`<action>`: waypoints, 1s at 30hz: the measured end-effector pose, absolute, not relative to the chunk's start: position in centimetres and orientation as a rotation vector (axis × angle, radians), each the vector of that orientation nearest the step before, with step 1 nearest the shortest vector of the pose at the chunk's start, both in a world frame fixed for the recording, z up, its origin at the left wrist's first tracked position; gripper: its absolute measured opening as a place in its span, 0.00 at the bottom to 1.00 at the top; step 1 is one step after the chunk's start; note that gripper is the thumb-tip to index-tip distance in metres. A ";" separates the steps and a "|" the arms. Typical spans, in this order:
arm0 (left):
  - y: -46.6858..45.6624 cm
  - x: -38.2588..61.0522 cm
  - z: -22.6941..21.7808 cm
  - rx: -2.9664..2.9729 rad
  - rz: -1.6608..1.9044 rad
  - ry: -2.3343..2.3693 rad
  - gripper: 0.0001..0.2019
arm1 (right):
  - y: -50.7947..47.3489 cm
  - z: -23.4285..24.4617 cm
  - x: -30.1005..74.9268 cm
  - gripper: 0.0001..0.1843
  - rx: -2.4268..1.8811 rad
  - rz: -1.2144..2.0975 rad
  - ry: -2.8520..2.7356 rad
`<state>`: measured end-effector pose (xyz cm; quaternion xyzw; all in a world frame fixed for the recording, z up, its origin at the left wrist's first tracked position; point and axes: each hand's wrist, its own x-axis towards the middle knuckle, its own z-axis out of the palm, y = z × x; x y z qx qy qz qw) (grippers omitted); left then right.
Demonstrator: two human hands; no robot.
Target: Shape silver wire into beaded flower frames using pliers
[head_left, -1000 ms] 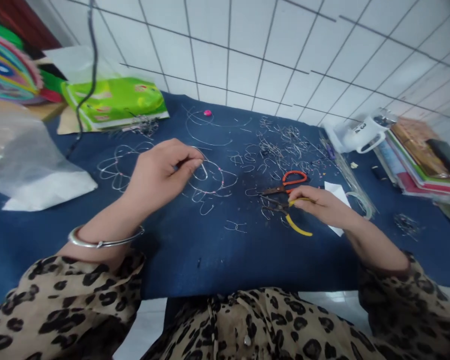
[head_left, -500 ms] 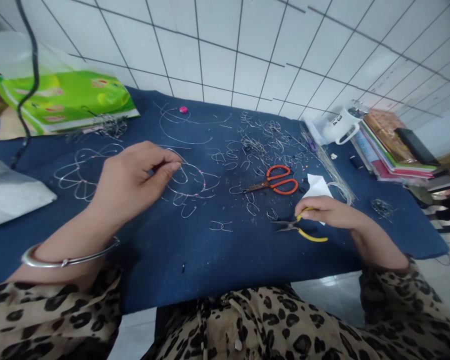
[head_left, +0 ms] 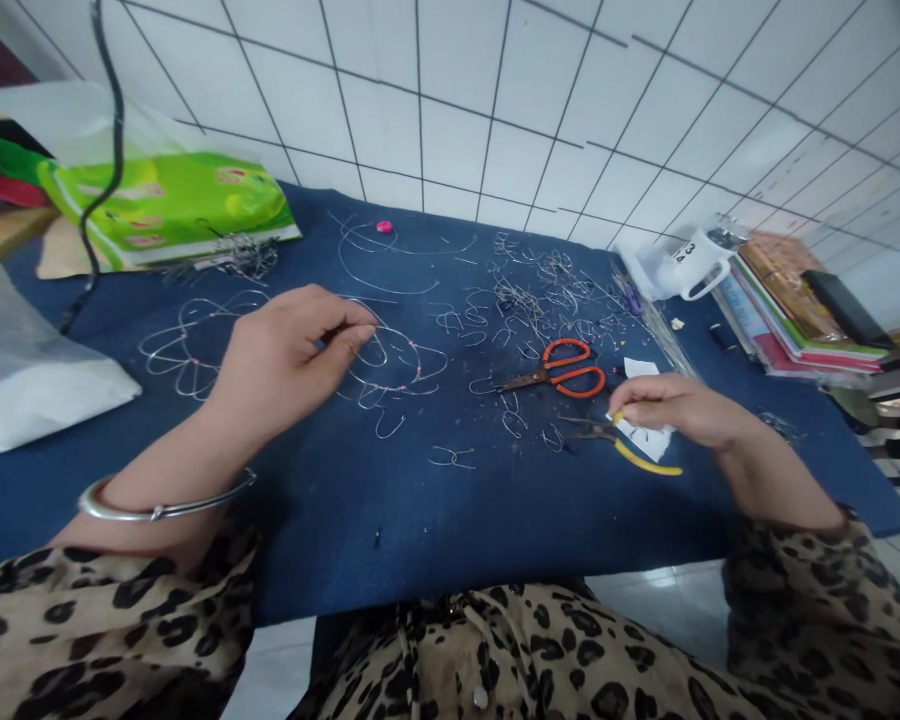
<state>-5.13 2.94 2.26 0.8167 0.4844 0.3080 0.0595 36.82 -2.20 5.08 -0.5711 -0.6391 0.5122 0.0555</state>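
My left hand (head_left: pixel 289 360) is closed in a pinch on the rim of a looped silver wire ring (head_left: pixel 418 350) with small pink beads, which rests on the blue cloth. My right hand (head_left: pixel 675 408) is closed, its thumb and fingertips on one yellow handle of the pliers (head_left: pixel 649 460). The jaws of these pliers point left, and the handles are spread. White paper (head_left: pixel 634 368) with small dark bits on it lies under and behind that hand. Left of the pliers are orange-handled scissors (head_left: pixel 579 380) and bent wire pieces (head_left: pixel 452 457).
A second wire ring (head_left: pixel 184 345) lies behind my left forearm. Tangled wire pieces (head_left: pixel 532 290) spread across the back. A green packet (head_left: pixel 187 205) and a white bag (head_left: pixel 41 370) are at left. A white mug (head_left: pixel 694 265) and stacked books (head_left: pixel 802 310) stand at right.
My right hand and the pliers have moved slightly right and away from me, over the paper. My left hand keeps its pinch on the wire ring. The whole view has shifted a little.
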 end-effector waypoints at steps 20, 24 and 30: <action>3.3 -4.8 1.4 2.436 0.955 1.475 0.09 | 0.2 4.2 29.8 0.09 -1.624 1.745 -1.854; 3.2 -4.7 1.4 2.434 0.959 1.465 0.09 | -0.6 4.2 33.1 0.13 -1.704 1.650 -1.974; 3.0 -4.4 1.5 2.434 0.969 1.451 0.10 | -3.8 2.5 34.0 0.19 -1.623 0.548 -2.650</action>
